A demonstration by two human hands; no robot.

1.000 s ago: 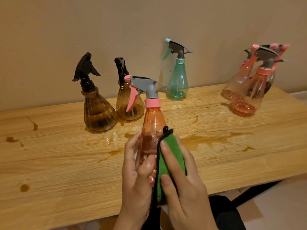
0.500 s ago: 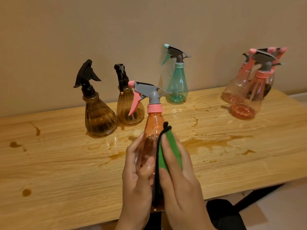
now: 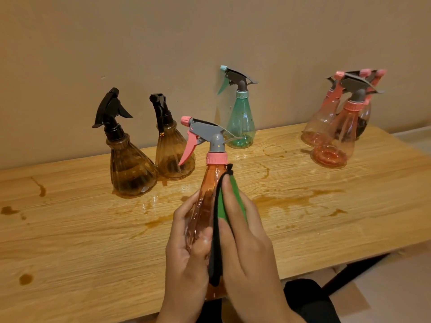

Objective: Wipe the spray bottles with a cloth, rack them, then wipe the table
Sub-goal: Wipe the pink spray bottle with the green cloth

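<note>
I hold an orange spray bottle point(image 3: 208, 190) with a grey head and pink trigger upright above the table's front edge. My left hand point(image 3: 186, 255) grips its lower body from the left. My right hand point(image 3: 245, 241) presses a green cloth with a dark edge point(image 3: 234, 194) flat against the bottle's right side, reaching up near the pink collar. The bottle's base is hidden behind my hands.
On the wooden table point(image 3: 70, 229) stand two brown bottles point(image 3: 130, 169) point(image 3: 172, 155) at the back left, a teal bottle point(image 3: 240, 120) by the wall, and a cluster of orange bottles point(image 3: 335, 136) at the back right. Brown spill stains point(image 3: 291, 199) spread across the tabletop.
My right hand has slid the cloth upward along the bottle, from its middle to near the collar. The left hand keeps its grip.
</note>
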